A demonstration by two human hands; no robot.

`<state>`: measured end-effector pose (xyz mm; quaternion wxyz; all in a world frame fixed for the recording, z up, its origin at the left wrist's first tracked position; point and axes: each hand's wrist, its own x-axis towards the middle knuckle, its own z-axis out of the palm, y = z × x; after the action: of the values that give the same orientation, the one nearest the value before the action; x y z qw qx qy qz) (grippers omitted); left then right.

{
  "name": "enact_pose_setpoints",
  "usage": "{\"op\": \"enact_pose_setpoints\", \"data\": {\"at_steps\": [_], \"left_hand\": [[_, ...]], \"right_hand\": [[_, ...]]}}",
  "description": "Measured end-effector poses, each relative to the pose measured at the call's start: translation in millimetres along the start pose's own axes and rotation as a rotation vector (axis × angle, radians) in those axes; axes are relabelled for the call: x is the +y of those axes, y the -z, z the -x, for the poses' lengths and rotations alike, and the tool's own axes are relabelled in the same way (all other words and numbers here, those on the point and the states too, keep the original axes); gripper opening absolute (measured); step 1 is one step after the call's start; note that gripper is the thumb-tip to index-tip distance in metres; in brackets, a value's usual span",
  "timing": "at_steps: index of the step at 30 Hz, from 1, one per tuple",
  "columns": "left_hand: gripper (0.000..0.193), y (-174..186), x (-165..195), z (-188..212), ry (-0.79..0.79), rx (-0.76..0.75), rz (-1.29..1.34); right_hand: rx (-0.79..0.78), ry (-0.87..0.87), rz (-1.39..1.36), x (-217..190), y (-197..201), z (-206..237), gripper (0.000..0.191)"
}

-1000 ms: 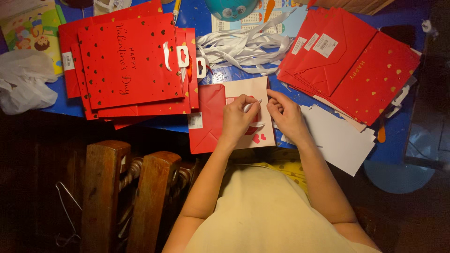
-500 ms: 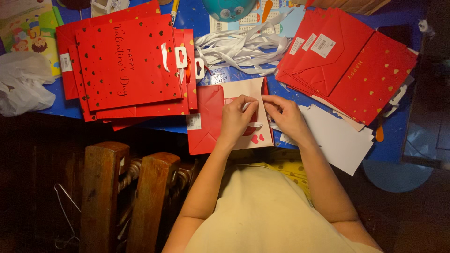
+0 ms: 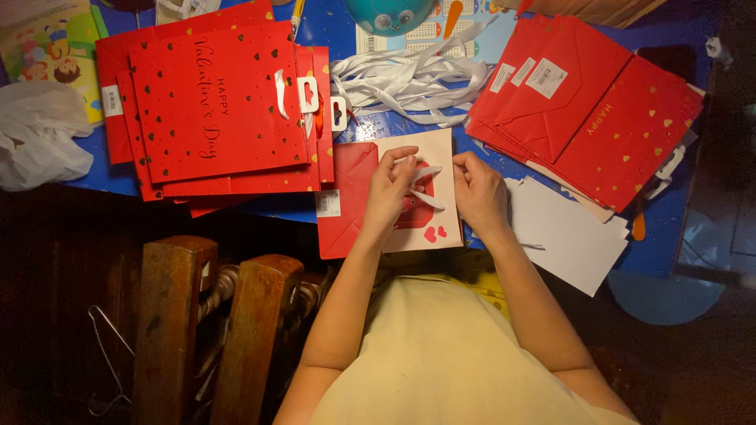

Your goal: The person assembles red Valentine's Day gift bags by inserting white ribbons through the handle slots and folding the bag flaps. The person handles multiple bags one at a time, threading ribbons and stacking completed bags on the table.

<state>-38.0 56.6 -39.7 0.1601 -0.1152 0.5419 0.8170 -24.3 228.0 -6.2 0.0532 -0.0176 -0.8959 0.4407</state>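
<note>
A blue table in a dim room is covered with paper goods. There are two stacks of flat red gift bags: one stack at the left, with small gold hearts and white tags, and one stack at the right, fanned out; how many bags are in each I cannot tell. Between them lies one heap of loose white ribbons. Some white sheets lie under the right stack, and one crumpled white plastic bag sits at the far left.

One red bag with a pale card lies at the near table edge, under both hands. The left hand pinches one white ribbon strip between thumb and curled fingers. The right hand holds the other end, fingers closed on it. The ribbon runs between the two hands, just above the card.
</note>
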Motion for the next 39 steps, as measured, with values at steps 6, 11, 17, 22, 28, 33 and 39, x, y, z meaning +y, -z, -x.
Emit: {"op": "enact_pose_setpoints", "data": {"at_steps": [6,11,17,22,28,33,39], "left_hand": [[0.03,-5.0,-13.1,-0.8,-0.165,-0.084,-0.193],[0.026,-10.2,-9.4,4.8,-0.198,0.001,-0.42],[0.025,-21.5,8.0,15.1,-0.259,-0.001,-0.584],[0.056,-33.2,14.0,25.1,-0.407,-0.009,-0.883],[0.062,-49.1,9.5,34.3,-0.61,-0.02,-0.959],[0.056,-40.8,29.4,39.1,-0.204,-0.079,-0.72],[0.052,-44.4,54.6,62.8,-0.38,-0.078,-0.732]], "right_hand": [[0.091,0.0,-0.083,14.5,-7.4,7.7,0.011],[0.114,-0.175,-0.456,36.2,-0.7,1.9,0.015],[0.138,-0.302,-0.996,50.0,3.4,-8.8,0.017],[0.083,-0.265,-1.092,50.1,9.2,-4.5,0.019],[0.018,-0.226,-1.175,48.2,15.6,2.6,0.02],[-0.145,-0.06,-0.988,25.9,41.5,16.3,0.028],[-0.568,0.19,-0.29,-26.7,77.0,26.8,0.046]]}}
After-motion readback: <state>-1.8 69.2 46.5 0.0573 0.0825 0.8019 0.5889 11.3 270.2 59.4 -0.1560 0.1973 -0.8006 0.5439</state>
